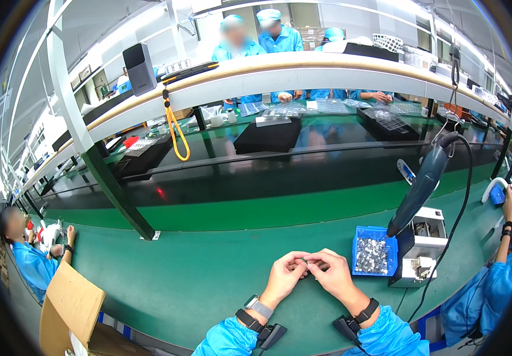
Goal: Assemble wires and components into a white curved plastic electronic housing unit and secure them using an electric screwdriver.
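Above the green worktop (208,261), the left hand (287,274) and right hand (333,276) meet, fingers pinched closed; whether they grip anything small cannot be told. Just right of them sits a blue bin (392,254) of small parts (372,255), beside a white machine (431,244), and a dark handheld tool (420,187) hangs above it.

Both the left hand (285,277) and the right hand (335,277) are bare. Behind the left fingers (295,256), at the wrist, is a watch (259,307) with a grey band; farther from them, a black strap (249,320) and a dark block (272,336). Behind the right fingers, another black strap (367,311) sits beside a similar dark block (345,326). Farthest from the fingers, a bright blue, wrinkled left sleeve (226,339) and right sleeve (386,337) cover the forearms.
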A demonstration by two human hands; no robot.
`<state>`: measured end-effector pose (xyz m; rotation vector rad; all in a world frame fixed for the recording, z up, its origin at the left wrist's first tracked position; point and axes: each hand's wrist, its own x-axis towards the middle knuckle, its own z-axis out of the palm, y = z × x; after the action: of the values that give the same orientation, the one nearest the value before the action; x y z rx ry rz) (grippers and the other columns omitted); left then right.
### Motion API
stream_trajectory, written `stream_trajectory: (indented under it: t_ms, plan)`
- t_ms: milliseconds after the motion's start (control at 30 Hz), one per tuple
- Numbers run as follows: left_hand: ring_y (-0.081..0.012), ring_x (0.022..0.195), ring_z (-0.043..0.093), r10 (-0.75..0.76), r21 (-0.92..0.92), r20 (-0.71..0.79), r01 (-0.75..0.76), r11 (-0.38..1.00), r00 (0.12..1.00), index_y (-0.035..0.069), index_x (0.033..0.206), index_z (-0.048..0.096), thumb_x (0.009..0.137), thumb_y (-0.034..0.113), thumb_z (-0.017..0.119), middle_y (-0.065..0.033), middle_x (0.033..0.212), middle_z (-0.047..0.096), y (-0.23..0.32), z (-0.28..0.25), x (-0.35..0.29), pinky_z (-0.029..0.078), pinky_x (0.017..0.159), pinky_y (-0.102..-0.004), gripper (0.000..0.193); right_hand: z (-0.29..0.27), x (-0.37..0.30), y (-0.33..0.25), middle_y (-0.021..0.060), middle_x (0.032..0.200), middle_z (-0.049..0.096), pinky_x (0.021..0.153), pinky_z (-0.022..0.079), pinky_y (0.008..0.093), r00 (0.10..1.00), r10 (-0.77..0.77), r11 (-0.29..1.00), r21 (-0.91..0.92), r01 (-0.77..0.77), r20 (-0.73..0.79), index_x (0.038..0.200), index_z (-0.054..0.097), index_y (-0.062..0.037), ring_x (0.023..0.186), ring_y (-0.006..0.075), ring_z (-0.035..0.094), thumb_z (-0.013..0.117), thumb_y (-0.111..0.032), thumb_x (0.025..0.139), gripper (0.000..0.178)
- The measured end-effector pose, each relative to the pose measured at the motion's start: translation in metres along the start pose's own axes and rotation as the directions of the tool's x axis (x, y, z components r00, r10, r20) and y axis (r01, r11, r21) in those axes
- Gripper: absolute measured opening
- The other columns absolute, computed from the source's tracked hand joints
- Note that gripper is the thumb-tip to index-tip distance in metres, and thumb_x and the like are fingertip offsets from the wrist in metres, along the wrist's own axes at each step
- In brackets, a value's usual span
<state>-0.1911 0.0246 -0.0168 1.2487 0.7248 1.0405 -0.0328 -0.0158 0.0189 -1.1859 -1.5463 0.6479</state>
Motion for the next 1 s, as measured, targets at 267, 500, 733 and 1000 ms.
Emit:
stream_trajectory:
  t_ms: [267,500,733,1000]
  plan:
    - [-0.0074,0.08,0.063,-0.012,-0.001,-0.001,0.012,1.0,1.0,0.001,0.116,0.065,0.095,0.003,0.06,-0.0013,0.091,0.066,-0.0038,-0.0021,0.0004,0.054,0.072,-0.0227,0.022,0.0005,0.0004,-0.0005,0.0081,0.088,0.068,0.064,0.056,0.027,1.0,0.001,1.0,0.001,-0.001,0.004,0.101,0.073,-0.0026,0.072,0.0156,0.069,0.072,-0.002,0.086,0.015]
    - [-0.0078,0.081,0.064,-0.011,-0.002,0.003,0.011,1.0,1.0,0.001,0.117,0.064,0.095,0.002,0.06,-0.002,0.092,0.067,-0.0022,-0.0013,-0.0006,0.054,0.072,-0.0229,0.022,0.0001,-0.0007,-0.0005,0.0082,0.088,0.068,0.064,0.056,0.0276,1.0,-0.006,1.0,-0.012,0.006,0.001,0.101,0.073,-0.0027,0.072,0.0159,0.069,0.072,-0.003,0.086,0.014]
    - [-0.0077,0.08,0.064,0.005,0.02,0.004,-0.005,1.0,1.0,0.001,0.117,0.065,0.094,0.002,0.06,-0.0021,0.091,0.068,-0.0016,-0.0013,0.0,0.055,0.072,-0.023,0.023,-0.0005,0.0,-0.0003,0.0088,0.092,0.067,0.067,0.057,0.027,0.999,0.027,1.0,0.015,-0.027,0.026,0.102,0.072,-0.0001,0.078,0.0154,0.069,0.069,0.002,0.085,0.018]
    - [-0.0076,0.08,0.064,-0.009,0.01,-0.008,0.009,1.0,1.0,0.001,0.116,0.066,0.094,0.003,0.06,-0.0022,0.091,0.068,-0.0005,-0.0005,-0.0006,0.055,0.072,-0.023,0.022,0.0005,0.0,0.0007,0.0085,0.088,0.068,0.064,0.056,0.027,1.0,0.001,1.0,0.022,-0.002,0.007,0.102,0.073,-0.0016,0.072,0.0151,0.069,0.069,-0.001,0.086,0.016]
